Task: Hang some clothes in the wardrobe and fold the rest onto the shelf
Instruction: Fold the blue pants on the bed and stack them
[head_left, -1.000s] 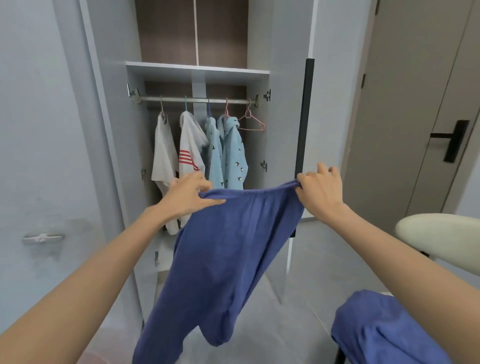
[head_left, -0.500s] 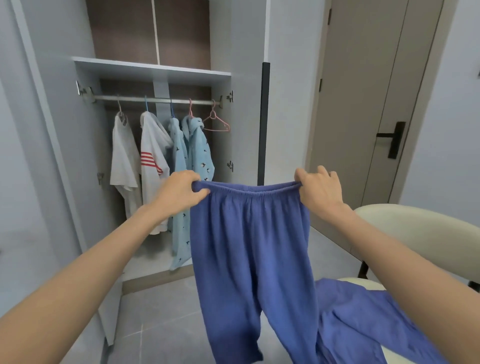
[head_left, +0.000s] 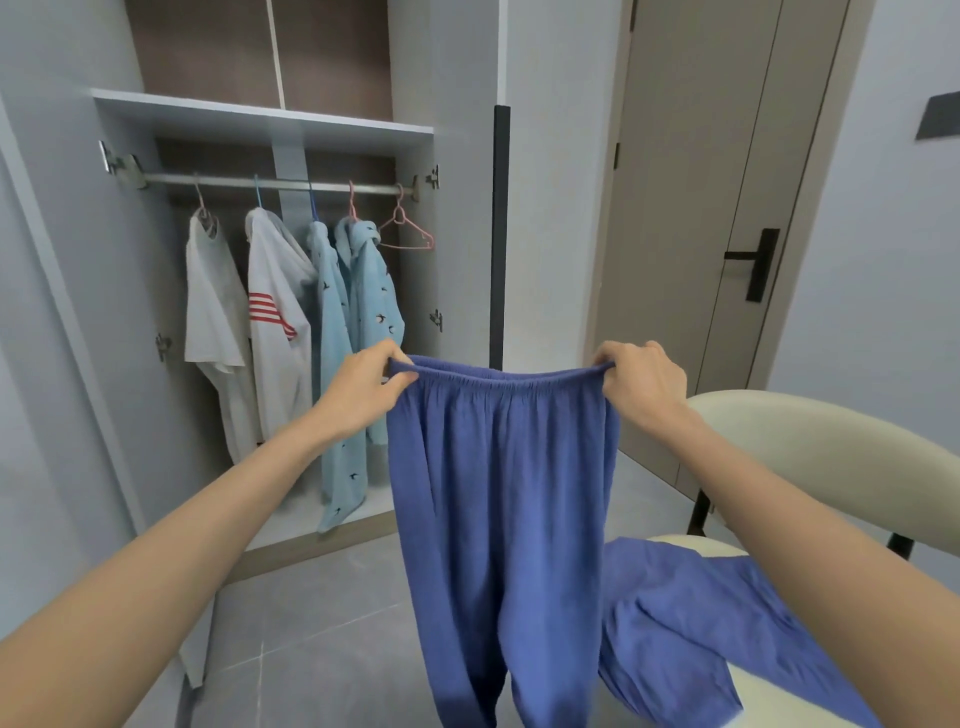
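Blue trousers (head_left: 498, 499) hang straight down in front of me, held up by the elastic waistband. My left hand (head_left: 363, 387) pinches the waistband's left end and my right hand (head_left: 641, 379) grips its right end. Behind them the open wardrobe has a rail (head_left: 270, 183) with two white shirts (head_left: 270, 322), two light blue garments (head_left: 353, 312) and an empty pink hanger (head_left: 408, 231). A white shelf (head_left: 260, 122) runs above the rail. A second blue garment (head_left: 691, 618) lies on the chair seat at lower right.
A cream chair (head_left: 810, 447) with dark legs stands at my right. The wardrobe's open right door (head_left: 498, 228) has a black edge strip. A beige room door (head_left: 727, 208) with a black handle is behind the chair. Grey tiled floor lies below.
The view has swung further right and closer to the chair. The trousers went from twisted and slanted to hanging flat, waistband stretched level between both hands.
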